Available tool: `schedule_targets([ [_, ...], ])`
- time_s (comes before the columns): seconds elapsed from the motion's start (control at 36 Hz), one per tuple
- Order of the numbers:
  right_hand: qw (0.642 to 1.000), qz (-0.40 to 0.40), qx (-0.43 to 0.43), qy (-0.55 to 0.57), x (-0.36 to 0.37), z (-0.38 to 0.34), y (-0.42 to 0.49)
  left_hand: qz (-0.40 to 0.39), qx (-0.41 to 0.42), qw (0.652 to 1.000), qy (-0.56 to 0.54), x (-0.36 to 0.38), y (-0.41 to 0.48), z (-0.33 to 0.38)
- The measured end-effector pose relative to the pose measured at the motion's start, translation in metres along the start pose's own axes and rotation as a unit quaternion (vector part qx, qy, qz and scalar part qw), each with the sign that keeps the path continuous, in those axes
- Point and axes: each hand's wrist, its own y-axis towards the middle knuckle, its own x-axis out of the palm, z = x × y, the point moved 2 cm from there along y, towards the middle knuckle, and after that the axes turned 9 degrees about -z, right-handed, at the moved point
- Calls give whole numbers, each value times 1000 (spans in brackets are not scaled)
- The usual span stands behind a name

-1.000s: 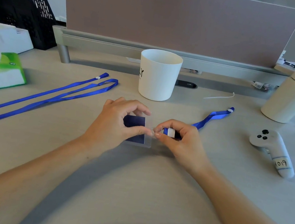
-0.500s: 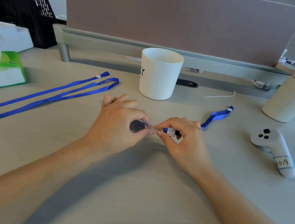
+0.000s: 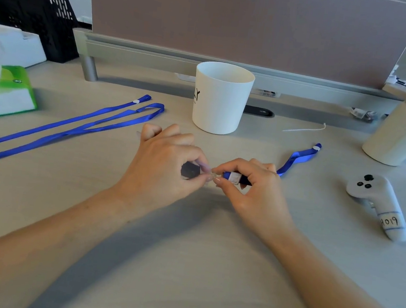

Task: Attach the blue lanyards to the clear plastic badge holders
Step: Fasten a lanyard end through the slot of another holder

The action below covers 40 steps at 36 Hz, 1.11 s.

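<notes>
Left hand (image 3: 162, 167) curled, thumb and forefinger pinching the clear badge holder (image 3: 190, 170); holder mostly hidden inside the fingers. Right hand (image 3: 253, 192) curled, pinching the white clip (image 3: 234, 177) of a blue lanyard (image 3: 297, 157); clip tip just beside the holder's edge; strap trails right.

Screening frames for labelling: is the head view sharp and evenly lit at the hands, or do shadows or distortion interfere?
Head view: left hand and right hand sharp; soft light, no glare; broad arm shadows on the desk; clear badge holder faint between them; partition rail bows slightly, wide-angle.
</notes>
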Motion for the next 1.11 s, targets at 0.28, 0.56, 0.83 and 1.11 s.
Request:
schedule_targets([
  [0.28, 1000, -5, 10, 2, 0, 4, 1, 17, -1, 1000, 4, 1, 0, -1],
  [0.56, 998, -2, -44, -40, -4, 2, 3, 20, 9, 1000, -6, 0, 0, 0],
  [0.83, 989, 19, -87, -122, -7, -3, 3, 7, 15, 1000, -25, 2, -1, 1],
  [1.11, 996, 0, -52, -74, -2, -1, 1, -51, -12, 998, -42, 4, 0, -1],
])
